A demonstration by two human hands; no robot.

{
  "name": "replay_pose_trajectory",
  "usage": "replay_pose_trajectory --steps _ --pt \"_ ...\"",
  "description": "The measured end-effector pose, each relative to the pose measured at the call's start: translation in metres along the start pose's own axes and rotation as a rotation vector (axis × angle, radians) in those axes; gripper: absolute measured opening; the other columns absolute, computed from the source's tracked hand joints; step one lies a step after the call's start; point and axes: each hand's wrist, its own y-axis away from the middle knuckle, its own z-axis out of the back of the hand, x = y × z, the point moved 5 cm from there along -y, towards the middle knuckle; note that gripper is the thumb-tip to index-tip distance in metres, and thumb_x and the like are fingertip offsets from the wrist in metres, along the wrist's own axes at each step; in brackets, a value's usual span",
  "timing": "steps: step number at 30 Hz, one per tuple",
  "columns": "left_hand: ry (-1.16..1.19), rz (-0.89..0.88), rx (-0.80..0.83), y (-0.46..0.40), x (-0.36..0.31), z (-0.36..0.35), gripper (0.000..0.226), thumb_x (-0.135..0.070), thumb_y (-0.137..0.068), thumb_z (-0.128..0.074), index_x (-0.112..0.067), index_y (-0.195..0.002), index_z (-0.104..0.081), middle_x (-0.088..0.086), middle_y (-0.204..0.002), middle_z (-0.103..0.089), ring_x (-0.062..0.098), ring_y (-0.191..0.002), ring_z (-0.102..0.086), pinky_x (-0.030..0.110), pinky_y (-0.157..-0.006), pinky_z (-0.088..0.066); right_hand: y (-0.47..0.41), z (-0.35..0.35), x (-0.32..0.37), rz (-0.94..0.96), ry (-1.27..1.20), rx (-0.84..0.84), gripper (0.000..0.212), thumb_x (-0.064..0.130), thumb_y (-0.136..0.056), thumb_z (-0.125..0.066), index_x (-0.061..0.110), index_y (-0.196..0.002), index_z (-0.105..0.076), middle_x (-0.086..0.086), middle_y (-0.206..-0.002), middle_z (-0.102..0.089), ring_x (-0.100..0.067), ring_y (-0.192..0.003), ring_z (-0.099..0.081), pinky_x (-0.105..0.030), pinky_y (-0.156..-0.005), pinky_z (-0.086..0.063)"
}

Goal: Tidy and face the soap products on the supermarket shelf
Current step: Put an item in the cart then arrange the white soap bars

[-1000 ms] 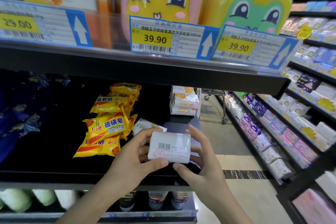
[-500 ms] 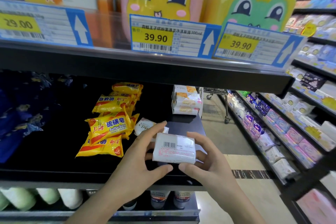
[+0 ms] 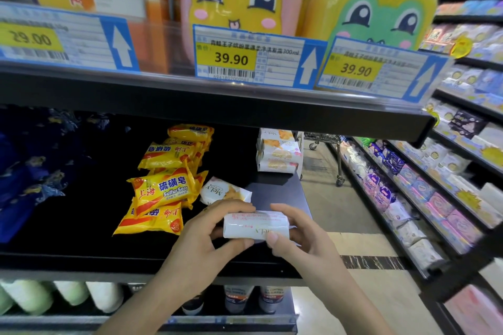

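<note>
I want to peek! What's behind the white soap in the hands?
Another white soap packet lies on the shelf behind the held white soap. Its near edge is hidden.

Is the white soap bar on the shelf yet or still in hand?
In hand: the white soap bar is gripped by left hand and right hand.

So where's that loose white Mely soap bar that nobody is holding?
In the head view, the loose Mely bar lies tilted on the dark shelf, just right of the yellow sulfur soap packs and just behind the left hand.

White soap bar (image 3: 255,224) with red print — yellow-red sulfur soap packs (image 3: 160,190).
</note>
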Motion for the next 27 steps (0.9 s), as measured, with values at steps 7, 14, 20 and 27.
replay_pose_trajectory --steps 7,14,20,27 --pt "0.084 0.073 0.0 0.0006 -0.0004 0.0008 0.046 -0.035 -0.083 -0.081 -0.044 -0.126 -0.067 -0.012 -0.124 -0.071 0.013 -0.117 -0.068 0.026 -0.095 -0.057 0.0037 -0.0014 0.0005 0.047 -0.029 -0.006 0.076 0.05 -0.073 -0.085 0.052 -0.141 -0.051 0.011 -0.134 -0.064 -0.013 -0.125 -0.063 -0.036 -0.096 -0.057" --pt "0.084 0.121 0.052 -0.0011 0.0006 -0.0026 0.046 -0.056 -0.079 -0.08 -0.047 -0.122 -0.065 -0.009 -0.12 -0.075 0.014 -0.109 -0.073 0.031 -0.093 -0.06 0.0028 -0.0008 -0.0007 0.097 -0.111 0.017 0.076 0.029 -0.079 -0.087 0.042 -0.145 -0.051 0.006 -0.13 -0.064 -0.026 -0.117 -0.068 -0.033 -0.09 -0.059" --pt "0.105 0.131 0.035 -0.0002 0.0007 -0.0049 0.04 -0.056 -0.078 -0.079 -0.05 -0.116 -0.067 -0.012 -0.116 -0.077 0.008 -0.105 -0.074 0.019 -0.086 -0.058 0.0028 -0.0012 -0.0001 0.087 -0.154 0.011 0.061 0.025 -0.086 -0.078 0.039 -0.141 -0.056 -0.003 -0.12 -0.067 -0.025 -0.105 -0.069 -0.032 -0.086 -0.058" --pt "0.172 0.196 -0.002 -0.002 0.0026 -0.0039 0.037 -0.052 -0.075 -0.079 -0.051 -0.111 -0.069 -0.008 -0.109 -0.079 0.014 -0.09 -0.077 0.023 -0.069 -0.06 0.0047 -0.0006 -0.0015 0.08 -0.098 0.053 0.069 0.021 -0.084 -0.079 0.043 -0.144 -0.052 -0.004 -0.119 -0.07 -0.026 -0.099 -0.069 -0.041 -0.088 -0.057"
